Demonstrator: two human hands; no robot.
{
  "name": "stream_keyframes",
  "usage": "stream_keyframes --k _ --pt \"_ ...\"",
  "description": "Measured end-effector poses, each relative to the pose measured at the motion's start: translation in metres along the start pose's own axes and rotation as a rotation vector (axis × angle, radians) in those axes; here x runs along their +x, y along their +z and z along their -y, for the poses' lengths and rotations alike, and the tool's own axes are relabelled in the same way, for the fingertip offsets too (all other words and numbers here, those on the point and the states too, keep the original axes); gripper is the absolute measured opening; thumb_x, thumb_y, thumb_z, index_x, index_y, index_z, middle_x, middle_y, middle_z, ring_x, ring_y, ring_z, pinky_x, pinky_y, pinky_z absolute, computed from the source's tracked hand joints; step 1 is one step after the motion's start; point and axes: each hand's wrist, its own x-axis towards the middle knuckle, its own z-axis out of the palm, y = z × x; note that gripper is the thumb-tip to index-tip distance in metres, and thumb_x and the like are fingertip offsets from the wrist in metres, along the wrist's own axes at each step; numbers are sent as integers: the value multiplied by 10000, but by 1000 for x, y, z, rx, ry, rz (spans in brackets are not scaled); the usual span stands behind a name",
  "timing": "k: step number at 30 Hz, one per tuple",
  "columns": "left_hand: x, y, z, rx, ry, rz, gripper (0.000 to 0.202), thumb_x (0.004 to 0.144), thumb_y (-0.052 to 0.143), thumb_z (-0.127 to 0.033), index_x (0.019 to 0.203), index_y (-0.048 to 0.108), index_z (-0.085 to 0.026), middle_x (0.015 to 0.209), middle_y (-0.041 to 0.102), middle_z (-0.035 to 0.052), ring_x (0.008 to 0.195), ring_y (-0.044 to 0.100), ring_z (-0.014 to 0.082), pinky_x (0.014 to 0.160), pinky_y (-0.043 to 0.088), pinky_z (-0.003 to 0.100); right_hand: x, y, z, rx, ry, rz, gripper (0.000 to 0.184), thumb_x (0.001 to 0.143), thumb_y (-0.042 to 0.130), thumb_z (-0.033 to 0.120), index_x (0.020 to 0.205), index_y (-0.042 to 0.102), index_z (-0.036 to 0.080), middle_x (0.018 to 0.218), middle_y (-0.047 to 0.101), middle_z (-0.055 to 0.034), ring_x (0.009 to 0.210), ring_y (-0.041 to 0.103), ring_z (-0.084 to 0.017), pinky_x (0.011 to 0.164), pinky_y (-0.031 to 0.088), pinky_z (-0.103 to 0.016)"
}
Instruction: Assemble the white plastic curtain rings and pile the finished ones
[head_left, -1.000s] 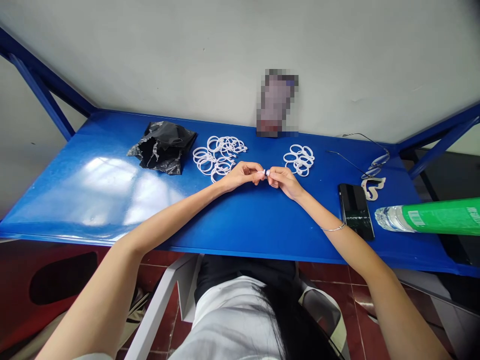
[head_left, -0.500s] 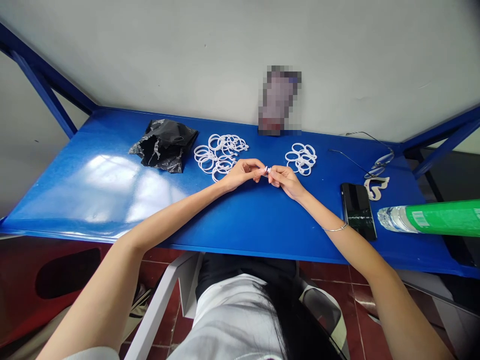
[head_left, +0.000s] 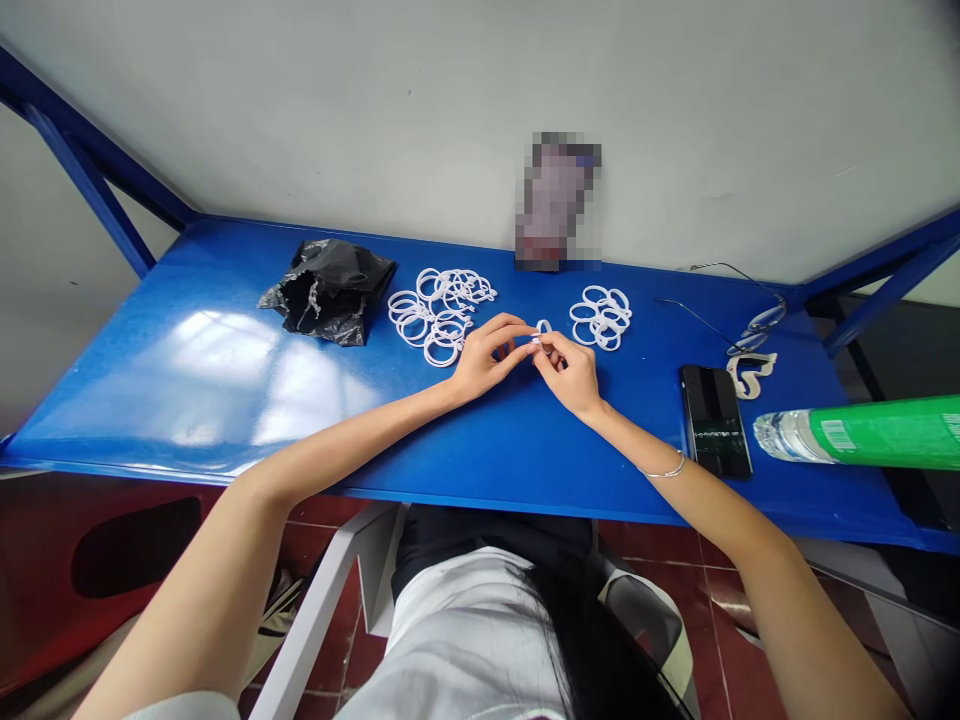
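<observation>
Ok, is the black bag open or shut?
Open. The black bag has a ragged, gaping mouth that shows its dark inside. Whether anything lies in there, I cannot tell.

The blue table carries a heap of white rings and a black plastic bag left of the left hand; right of the right hand, a smaller ring cluster, eyeglasses, a smartphone.

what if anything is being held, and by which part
A white ring, apparently by its near edge, in the right hand; whether the left hand grips it is unclear.
</observation>
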Motion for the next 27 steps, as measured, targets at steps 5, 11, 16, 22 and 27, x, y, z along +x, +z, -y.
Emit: stream_keyframes --k 5,11,16,22,27 --pt "-3 1 2 87 56 -7 258 903 543 -368 977 659 -150 911 620 71 615 523 76 550 462 188 0 0 2 -35 -37 2 99 847 538 272 819 604 203 619 577 0 458 429 -116 500 370 -262" --pt "-4 1 2 118 44 -27 253 916 520 -358 970 654 -150 886 605 60 574 496 65 541 452 188 0 -1 4 9 -12 -36 111 846 552 264 931 593 205 730 627 -10 482 484 -111 510 404 -250" --pt "-4 1 3 119 54 -31 238 916 525 -342 956 658 -150 867 608 53 571 494 64 537 444 184 -1 1 2 -6 -11 -82 175 844 553 253 1012 577 210 790 638 -14 514 508 -110 533 415 -247" --pt "-4 2 6 101 73 -37 229 910 535 -338 925 666 -151 829 617 52 610 527 86 548 439 197 0 0 3 -22 -45 -78 109 842 554 226 938 603 209 761 631 -14 523 508 -116 525 411 -250" --pt "-4 2 6 104 88 -42 230 910 535 -339 883 664 -151 794 613 51 641 545 103 560 440 209 1 -2 3 -19 -77 -64 66 851 546 235 892 592 210 751 634 -13 514 514 -113 512 419 -251"
